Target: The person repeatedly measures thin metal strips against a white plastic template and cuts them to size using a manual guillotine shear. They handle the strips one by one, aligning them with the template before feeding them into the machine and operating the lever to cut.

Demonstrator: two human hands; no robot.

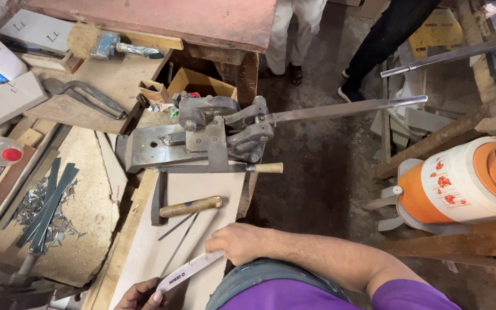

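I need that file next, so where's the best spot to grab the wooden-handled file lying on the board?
Probably by the round wooden handle, coming from above on its right end. It lies flat and free on the board, while the thin metal blade runs down-left toward the right hand and offers little to grip.

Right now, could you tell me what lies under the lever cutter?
The lever cutter sits on a pale board, with a wooden-handled tool along its front edge. The board beneath its base is hidden.

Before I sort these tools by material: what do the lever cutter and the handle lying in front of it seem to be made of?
The lever cutter looks like bare steel: dull grey, worn, with a long shiny bar. The handle looks like wood, tan and smooth with a rounded end. The strip held by the left hand and right hand is white, possibly coated metal.
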